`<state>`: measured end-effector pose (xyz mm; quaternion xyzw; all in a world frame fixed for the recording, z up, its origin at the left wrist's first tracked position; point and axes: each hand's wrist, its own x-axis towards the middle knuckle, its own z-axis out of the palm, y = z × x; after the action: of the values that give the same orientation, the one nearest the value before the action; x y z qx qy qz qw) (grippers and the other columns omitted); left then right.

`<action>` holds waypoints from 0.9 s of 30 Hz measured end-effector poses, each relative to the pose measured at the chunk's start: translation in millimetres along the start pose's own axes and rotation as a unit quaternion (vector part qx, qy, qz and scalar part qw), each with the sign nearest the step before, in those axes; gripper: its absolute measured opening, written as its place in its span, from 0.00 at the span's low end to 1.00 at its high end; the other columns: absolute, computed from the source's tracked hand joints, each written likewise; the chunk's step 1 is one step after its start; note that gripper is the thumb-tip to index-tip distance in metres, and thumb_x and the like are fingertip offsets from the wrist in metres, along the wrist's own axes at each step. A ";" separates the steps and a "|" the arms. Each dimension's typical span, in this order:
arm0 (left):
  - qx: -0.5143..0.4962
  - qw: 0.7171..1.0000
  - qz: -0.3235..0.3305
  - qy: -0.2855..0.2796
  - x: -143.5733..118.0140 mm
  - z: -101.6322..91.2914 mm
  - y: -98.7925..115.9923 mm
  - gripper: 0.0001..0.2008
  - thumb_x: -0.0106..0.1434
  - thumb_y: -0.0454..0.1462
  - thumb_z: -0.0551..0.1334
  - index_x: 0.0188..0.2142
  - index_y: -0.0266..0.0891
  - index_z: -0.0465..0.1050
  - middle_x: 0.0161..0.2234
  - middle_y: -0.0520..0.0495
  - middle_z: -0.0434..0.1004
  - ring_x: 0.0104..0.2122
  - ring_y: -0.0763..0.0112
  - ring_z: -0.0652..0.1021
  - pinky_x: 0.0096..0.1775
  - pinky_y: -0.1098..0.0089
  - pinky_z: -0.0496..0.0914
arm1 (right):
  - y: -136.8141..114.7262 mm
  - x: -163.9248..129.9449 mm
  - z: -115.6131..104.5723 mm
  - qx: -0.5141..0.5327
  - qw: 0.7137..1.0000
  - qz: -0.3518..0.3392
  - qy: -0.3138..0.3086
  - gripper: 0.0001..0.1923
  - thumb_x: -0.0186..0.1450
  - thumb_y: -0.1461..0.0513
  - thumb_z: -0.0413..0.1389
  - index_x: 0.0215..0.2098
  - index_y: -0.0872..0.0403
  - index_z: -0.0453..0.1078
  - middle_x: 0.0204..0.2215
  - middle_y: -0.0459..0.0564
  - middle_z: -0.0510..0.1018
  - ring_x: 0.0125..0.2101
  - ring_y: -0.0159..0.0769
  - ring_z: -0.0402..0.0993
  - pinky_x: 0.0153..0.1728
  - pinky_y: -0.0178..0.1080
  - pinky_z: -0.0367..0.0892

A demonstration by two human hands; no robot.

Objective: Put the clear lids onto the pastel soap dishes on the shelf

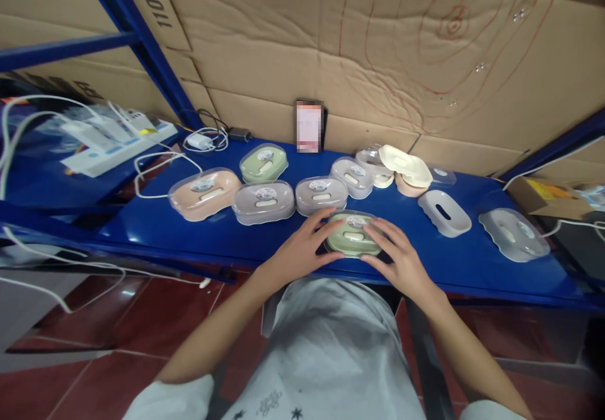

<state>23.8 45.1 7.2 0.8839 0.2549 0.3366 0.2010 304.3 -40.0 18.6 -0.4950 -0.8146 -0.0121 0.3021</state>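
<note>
A green soap box [352, 243] with a clear lid and a round label lies at the front edge of the blue table. My left hand [307, 243] closes on its left end, thumb low at the near side and fingers on the lid. At the opposite end my right hand [399, 253] grips the box the same way, with fingertips beside the label. Just beyond my left fingers sits a lidded grey soap box [309, 204]. To the right of my hands lies an uncovered white tray [460, 221] with an oval slot.
More lidded boxes stand to the left: grey [246, 209], peach [189, 205] and green [253, 171]. Behind are a cream part [406, 164] on a peach one, and a phone [309, 127] against cardboard. Another clear-lidded box [508, 237] lies right. A power strip [99, 158] and cables occupy the left.
</note>
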 end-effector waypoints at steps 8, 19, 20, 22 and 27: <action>0.005 1.000 0.020 0.020 0.1 1.7 -2.3 0.24 0.72 0.45 0.69 0.65 0.45 0.73 0.68 0.37 0.69 0.68 0.51 0.73 0.67 0.50 0.73 | 1.4 -6.7 5.2 -0.038 0.998 -0.057 -0.014 0.43 0.75 0.62 0.62 0.81 0.37 0.48 0.73 0.55 0.68 0.74 0.55 0.62 0.68 0.62 0.71; 0.052 0.996 0.063 0.047 -1.1 1.9 -5.6 0.20 0.72 0.45 0.70 0.60 0.44 0.76 0.63 0.37 0.73 0.61 0.54 0.78 0.61 0.52 0.78 | -3.2 -8.7 7.7 -0.051 0.996 -0.070 0.010 0.45 0.74 0.64 0.63 0.81 0.39 0.48 0.72 0.54 0.70 0.72 0.52 0.66 0.70 0.60 0.70; 0.059 0.995 0.068 0.051 -0.5 1.9 -5.4 0.20 0.72 0.45 0.70 0.59 0.44 0.76 0.62 0.37 0.73 0.60 0.54 0.78 0.61 0.52 0.78 | -3.3 -8.9 8.8 -0.057 0.996 -0.072 0.015 0.45 0.74 0.64 0.63 0.81 0.39 0.48 0.71 0.54 0.71 0.71 0.52 0.67 0.70 0.59 0.70; 0.080 0.992 0.080 0.056 1.1 2.3 -4.2 0.18 0.72 0.45 0.70 0.58 0.42 0.76 0.61 0.36 0.74 0.59 0.53 0.79 0.60 0.52 0.79 | -4.5 -9.6 10.9 -0.068 0.995 -0.075 0.024 0.44 0.74 0.64 0.63 0.81 0.40 0.48 0.70 0.54 0.72 0.70 0.51 0.69 0.70 0.58 0.70; 0.112 0.988 0.086 0.062 -2.9 -1.5 6.1 0.17 0.71 0.42 0.70 0.56 0.41 0.76 0.62 0.33 0.73 0.63 0.47 0.77 0.61 0.48 0.78 | -8.3 -8.6 6.2 -0.030 0.995 -0.090 -0.011 0.42 0.77 0.61 0.60 0.82 0.41 0.45 0.73 0.53 0.67 0.73 0.50 0.63 0.73 0.59 0.66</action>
<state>22.8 38.8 10.0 0.8969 0.2265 0.3759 0.0547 297.3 -49.2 11.5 -0.4288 -0.8583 -0.0588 0.2759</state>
